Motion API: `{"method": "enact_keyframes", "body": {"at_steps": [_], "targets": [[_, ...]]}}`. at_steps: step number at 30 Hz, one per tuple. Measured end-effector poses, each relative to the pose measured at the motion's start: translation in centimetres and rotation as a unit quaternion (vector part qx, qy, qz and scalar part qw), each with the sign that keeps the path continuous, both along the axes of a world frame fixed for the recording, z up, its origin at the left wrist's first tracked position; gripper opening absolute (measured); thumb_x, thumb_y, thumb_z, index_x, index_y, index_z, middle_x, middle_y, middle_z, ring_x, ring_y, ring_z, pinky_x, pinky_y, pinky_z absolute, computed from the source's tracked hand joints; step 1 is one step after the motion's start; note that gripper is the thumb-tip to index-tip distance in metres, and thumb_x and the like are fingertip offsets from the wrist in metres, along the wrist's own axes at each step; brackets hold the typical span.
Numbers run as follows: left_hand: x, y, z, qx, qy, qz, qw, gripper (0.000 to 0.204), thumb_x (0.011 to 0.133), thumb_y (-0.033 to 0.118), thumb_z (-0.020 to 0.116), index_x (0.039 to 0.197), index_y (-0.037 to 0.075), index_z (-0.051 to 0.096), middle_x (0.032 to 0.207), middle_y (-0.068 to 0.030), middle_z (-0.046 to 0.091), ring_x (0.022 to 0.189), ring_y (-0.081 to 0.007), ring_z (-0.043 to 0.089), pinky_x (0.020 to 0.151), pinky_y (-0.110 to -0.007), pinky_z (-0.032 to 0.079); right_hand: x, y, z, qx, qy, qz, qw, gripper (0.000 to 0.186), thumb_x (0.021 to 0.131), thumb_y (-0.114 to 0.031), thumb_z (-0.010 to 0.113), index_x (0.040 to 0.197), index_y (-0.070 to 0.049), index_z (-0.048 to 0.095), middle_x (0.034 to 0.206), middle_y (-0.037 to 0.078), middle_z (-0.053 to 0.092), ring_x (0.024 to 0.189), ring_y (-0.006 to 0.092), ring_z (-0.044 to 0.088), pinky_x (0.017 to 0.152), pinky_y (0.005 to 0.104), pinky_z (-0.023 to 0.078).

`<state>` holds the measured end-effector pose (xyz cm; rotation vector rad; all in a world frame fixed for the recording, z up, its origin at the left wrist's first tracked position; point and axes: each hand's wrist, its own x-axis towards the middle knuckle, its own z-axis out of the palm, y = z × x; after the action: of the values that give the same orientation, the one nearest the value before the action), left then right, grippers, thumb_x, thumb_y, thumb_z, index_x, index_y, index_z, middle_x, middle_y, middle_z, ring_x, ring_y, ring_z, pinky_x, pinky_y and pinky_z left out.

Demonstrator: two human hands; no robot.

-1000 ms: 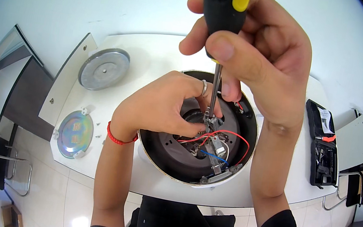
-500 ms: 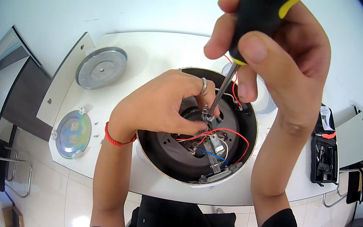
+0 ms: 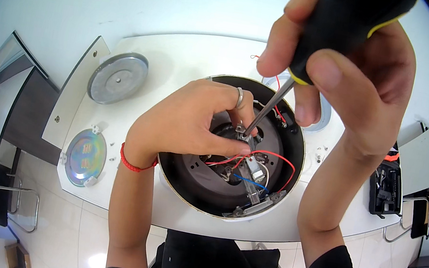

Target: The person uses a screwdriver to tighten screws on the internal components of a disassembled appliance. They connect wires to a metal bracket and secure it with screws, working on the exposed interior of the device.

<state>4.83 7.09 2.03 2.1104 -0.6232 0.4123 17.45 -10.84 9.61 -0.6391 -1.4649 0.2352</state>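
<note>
A round dark appliance housing (image 3: 292, 166) stands on the table with its inside showing. Within it lie a grey round plate (image 3: 190, 178), red wires (image 3: 281, 158), a blue wire (image 3: 251, 183) and metal fittings. My left hand (image 3: 183, 118) reaches in from the left, thumb and fingers closed around a small metal bracket (image 3: 241, 132) near the middle. My right hand (image 3: 369, 97) grips a black-and-yellow screwdriver (image 3: 347, 37) from above. Its shaft slants down to the left, with the tip at the bracket. My fingers partly cover the bracket, so the exact contact is hidden.
Left on the white table (image 3: 182, 53) lie a shallow round metal pan (image 3: 106, 89) and a shiny iridescent disc (image 3: 85, 158). A clear round container (image 3: 322, 117) sits behind the housing, small screws (image 3: 320, 154) to its right. An open black tool case (image 3: 387, 189) is at the right edge.
The screwdriver handle and my right hand have shifted right, so the shaft leans more. Its tip remains at the bracket, and my left hand keeps its hold.
</note>
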Motion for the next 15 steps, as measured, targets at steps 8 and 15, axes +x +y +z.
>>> {"method": "enact_keyframes", "body": {"at_steps": [8, 15], "targets": [[0.1, -0.2, 0.0, 0.013, -0.005, 0.011, 1.0, 0.027, 0.079, 0.017, 0.088, 0.089, 0.003, 0.067, 0.084, -0.0091, 0.072, 0.076, -0.0257, 0.068, 0.073, -0.036, 0.054, 0.7, -0.3, 0.0, 0.014, -0.019, -0.004, 1.0, 0.045, 0.077, 0.003, 0.081, 0.119, 0.011, 0.065, 0.094, 0.023, 0.079, 0.082, 0.0286, 0.082, 0.081, 0.038, 0.069], [-0.1, -0.2, 0.2, 0.017, 0.008, 0.01, 1.0, 0.024, 0.079, 0.015, 0.087, 0.091, 0.002, 0.07, 0.088, -0.0109, 0.074, 0.084, -0.0279, 0.07, 0.079, -0.037, 0.055, 1.0, -0.6, 0.0, 0.026, -0.04, -0.002, 0.999, 0.045, 0.077, 0.003, 0.08, 0.119, 0.011, 0.065, 0.094, 0.023, 0.079, 0.081, 0.0285, 0.082, 0.08, 0.0377, 0.069]]}}
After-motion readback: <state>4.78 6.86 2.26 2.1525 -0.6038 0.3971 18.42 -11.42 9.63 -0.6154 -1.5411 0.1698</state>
